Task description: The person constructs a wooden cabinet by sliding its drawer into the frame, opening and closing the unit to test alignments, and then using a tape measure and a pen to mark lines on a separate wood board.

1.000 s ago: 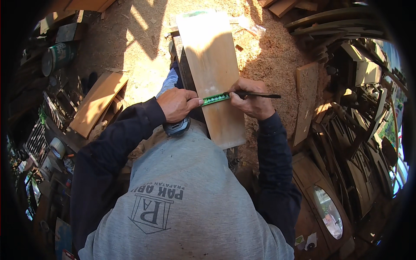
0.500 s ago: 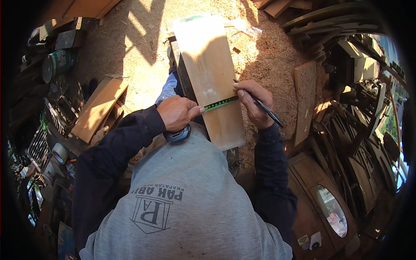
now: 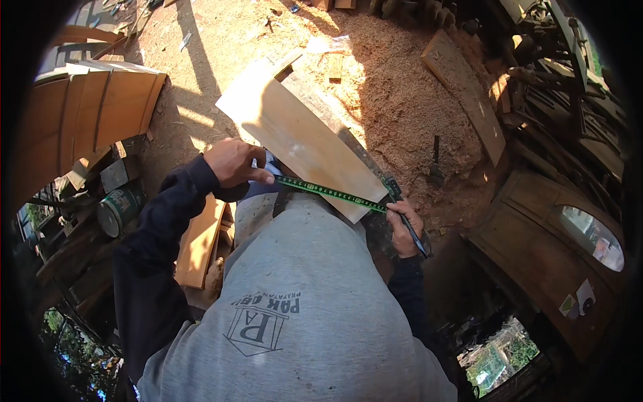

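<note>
A pale wooden board point(image 3: 301, 137) lies slantwise in front of me on a dark, narrow support point(image 3: 362, 153). Across its near end stretches the green blade of a tape measure point(image 3: 328, 192). My left hand point(image 3: 234, 163) pinches the blade at the left, just off the board's edge; the tape's case does not show. At the blade's other end, beyond the board's right edge, my right hand point(image 3: 405, 230) is closed on the tape and also holds a dark pen-like marker point(image 3: 416, 240). A small black object point(image 3: 392, 189) is beside its fingertips; its kind is unclear.
Sawdust and shavings point(image 3: 408, 134) cover the ground. Orange-brown panels point(image 3: 100, 100) stand at the left, near a green can point(image 3: 120, 209). A board point(image 3: 197, 248) leans by my left leg. To the right are a loose plank point(image 3: 469, 94) and a wooden door-like panel point(image 3: 542, 234) with an oval mirror.
My view has turned, so the board now slants to the left. My left hand has shifted left off the board, and the right hand has lowered to the tape's right end. More tape shows.
</note>
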The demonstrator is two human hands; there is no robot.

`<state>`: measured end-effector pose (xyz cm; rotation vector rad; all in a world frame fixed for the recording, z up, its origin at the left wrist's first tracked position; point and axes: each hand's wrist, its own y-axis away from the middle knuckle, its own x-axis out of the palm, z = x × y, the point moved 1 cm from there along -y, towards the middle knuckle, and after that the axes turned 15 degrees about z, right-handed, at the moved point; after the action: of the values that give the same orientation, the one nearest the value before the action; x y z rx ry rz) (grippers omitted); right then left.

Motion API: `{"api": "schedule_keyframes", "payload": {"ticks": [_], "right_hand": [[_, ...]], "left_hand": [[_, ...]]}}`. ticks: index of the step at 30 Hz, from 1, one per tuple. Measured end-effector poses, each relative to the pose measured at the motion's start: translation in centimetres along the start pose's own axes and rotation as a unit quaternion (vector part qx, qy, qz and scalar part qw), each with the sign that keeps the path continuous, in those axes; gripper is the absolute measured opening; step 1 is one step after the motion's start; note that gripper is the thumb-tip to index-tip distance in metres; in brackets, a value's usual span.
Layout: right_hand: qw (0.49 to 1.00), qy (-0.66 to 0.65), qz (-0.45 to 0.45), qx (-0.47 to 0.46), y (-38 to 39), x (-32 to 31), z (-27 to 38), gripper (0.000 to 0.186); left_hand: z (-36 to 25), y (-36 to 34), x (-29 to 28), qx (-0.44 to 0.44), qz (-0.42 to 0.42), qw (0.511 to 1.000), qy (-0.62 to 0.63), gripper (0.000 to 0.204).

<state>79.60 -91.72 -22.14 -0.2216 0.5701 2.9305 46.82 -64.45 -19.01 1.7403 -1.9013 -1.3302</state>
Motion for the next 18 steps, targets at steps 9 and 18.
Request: {"api": "schedule_keyframes", "payload": {"ticks": [9, 18], "right_hand": [[0.93, -0.174, -0.322, 0.04, 0.2, 8.1, -3.3, 0.01], [0.895, -0.039, -0.436, 0.087, -1.6, 9.7, -2.3, 0.013]], "left_hand": [[9.1, -1.6, -13.1, -0.043, 0.047, 0.993, -0.096, 0.043], [10.2, -4.5, -14.7, 0.024, 0.04, 0.986, -0.158, 0.047]]}}
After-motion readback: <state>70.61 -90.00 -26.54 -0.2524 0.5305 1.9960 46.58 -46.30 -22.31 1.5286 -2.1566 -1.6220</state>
